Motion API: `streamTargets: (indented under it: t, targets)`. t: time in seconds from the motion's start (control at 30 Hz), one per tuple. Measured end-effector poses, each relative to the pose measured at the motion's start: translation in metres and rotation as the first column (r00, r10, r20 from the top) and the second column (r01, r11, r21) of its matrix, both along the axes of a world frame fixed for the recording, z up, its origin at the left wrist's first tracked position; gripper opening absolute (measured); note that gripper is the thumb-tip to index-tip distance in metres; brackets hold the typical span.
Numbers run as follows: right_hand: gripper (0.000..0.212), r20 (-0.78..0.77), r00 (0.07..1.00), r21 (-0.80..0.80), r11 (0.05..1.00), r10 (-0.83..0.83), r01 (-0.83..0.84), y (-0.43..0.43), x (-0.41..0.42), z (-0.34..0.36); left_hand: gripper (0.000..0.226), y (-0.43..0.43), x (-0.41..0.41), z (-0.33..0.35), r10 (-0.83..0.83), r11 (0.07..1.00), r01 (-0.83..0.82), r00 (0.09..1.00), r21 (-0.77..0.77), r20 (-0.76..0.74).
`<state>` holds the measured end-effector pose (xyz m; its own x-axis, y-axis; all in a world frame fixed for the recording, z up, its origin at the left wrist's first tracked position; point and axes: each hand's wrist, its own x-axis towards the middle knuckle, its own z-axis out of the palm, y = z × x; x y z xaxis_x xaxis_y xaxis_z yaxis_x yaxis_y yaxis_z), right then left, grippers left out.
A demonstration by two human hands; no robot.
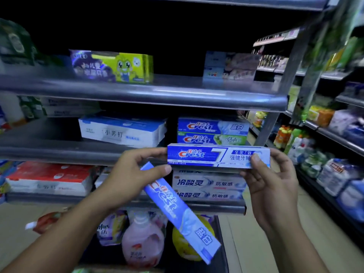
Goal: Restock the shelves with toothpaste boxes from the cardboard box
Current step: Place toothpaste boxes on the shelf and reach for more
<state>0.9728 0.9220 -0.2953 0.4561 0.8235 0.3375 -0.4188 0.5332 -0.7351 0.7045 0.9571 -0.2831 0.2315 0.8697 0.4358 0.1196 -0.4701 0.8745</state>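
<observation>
My left hand (128,174) grips a light blue Crest toothpaste box (183,215) that slants down to the right, and its fingertips touch the left end of a second box. That second box, a blue and white Crest 7 box (208,155), lies level in front of the middle shelf. My right hand (271,184) pinches its right end, thumb on the front face. Just behind it, two stacked Crest boxes (212,133) sit on the middle shelf (59,152). The cardboard box is out of view.
White and blue boxes (122,131) lie left on the middle shelf. Below are red boxes (49,178) and white toothpaste boxes (208,188). Detergent pouches (141,239) stand at the bottom. A children's toothpaste pack (112,66) sits on the upper shelf. Another stocked rack (334,154) runs along the right.
</observation>
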Motion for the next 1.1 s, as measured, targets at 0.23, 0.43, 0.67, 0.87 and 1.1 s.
streamTargets:
  t: [0.23,0.43,0.67,0.87,1.1]
  targets:
    - [0.026,0.396,0.891,-0.040,0.965,-0.221,0.257,0.042,0.036,0.015,0.034,0.030,0.031,0.022,0.067,0.989,-0.057,0.995,-0.138,0.071]
    - [0.023,0.680,0.662,-0.039,0.885,-0.317,0.464,0.076,0.053,0.015,0.014,0.056,0.043,0.027,0.200,0.962,-0.209,0.978,-0.179,-0.065]
    - [0.023,0.897,0.409,-0.116,0.805,-0.166,0.581,0.085,0.056,0.004,0.014,0.070,0.045,0.020,0.246,0.932,-0.337,0.859,-0.133,-0.449]
    - [0.035,0.887,0.301,0.076,0.753,-0.351,0.654,0.060,0.052,0.000,0.033,0.062,0.036,0.015,0.269,0.914,-0.313,0.944,-0.257,-0.191]
    - [0.027,0.763,0.637,-0.167,0.916,-0.113,0.363,0.003,0.027,-0.013,0.022,0.049,0.037,0.014,0.326,0.934,-0.276,0.918,-0.226,0.226]
